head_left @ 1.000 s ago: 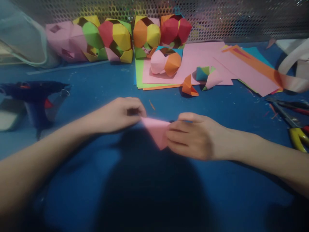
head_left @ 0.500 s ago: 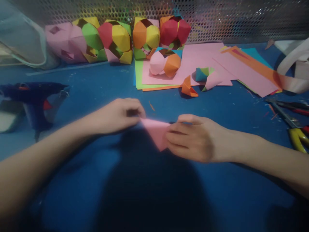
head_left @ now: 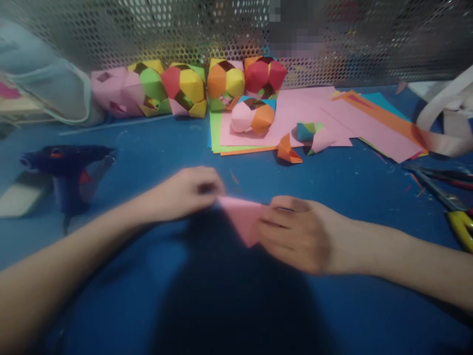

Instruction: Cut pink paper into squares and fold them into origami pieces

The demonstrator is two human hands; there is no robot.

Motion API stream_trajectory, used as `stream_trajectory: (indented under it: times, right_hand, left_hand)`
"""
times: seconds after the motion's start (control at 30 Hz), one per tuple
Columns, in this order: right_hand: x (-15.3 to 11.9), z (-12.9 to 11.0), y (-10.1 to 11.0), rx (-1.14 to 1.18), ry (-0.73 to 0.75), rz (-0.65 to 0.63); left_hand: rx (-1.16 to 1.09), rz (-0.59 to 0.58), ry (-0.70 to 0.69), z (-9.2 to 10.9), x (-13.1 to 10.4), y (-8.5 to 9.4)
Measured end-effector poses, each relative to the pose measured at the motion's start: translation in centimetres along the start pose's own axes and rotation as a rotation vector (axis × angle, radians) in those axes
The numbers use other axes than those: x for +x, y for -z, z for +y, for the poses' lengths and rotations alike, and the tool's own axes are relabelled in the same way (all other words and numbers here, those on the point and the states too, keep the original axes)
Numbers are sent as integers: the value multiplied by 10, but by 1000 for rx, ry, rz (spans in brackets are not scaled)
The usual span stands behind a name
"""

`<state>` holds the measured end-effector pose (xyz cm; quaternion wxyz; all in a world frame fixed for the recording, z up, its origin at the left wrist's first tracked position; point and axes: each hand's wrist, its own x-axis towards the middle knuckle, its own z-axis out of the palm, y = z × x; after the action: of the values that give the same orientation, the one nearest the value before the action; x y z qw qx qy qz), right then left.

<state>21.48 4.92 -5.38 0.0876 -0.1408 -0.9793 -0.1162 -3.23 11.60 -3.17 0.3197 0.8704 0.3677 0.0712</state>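
Note:
A folded pink paper triangle (head_left: 243,219) is held between both hands above the blue table, its lower corner pointing down. My left hand (head_left: 190,193) pinches its left corner between thumb and fingertips. The right part is gripped by my right hand (head_left: 295,229), whose fingers cover that end. Beyond the hands lie a folded orange paper piece (head_left: 288,150) and a small blue, green and pink folded piece (head_left: 312,135).
Several colored paper balls (head_left: 185,88) line the perforated metal panel (head_left: 362,54). Pink sheets (head_left: 303,108) lie beside them. A blue glue gun (head_left: 70,170) is at left. Yellow-handled pliers (head_left: 460,227) and a white strap (head_left: 439,111) are at right.
The whole scene sits lower in the view, as if the camera tilted up. Both hands still hold the pink triangle in nearly the same pose.

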Motion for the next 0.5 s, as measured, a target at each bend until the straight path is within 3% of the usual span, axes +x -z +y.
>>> stream_trajectory:
  times: [0.1,0.2,0.27,0.43,0.5]
  right_hand:
    - [-1,-3,-2,-119,62,63]
    - [1,-9,-1,-110,28,54]
    - [2,-14,1,-63,-4,68]
    - [0,-32,-1,-8,-109,114]
    - [-1,-39,-5,-5,-152,90]
  left_hand:
    - [-1,52,30,4,-2,0]
    - [39,235,46,18,-6,-6]
    - [77,320,-64,32,-11,-16]
    - [233,237,-355,53,-24,-53]
    - [388,267,-457,53,-27,-64]
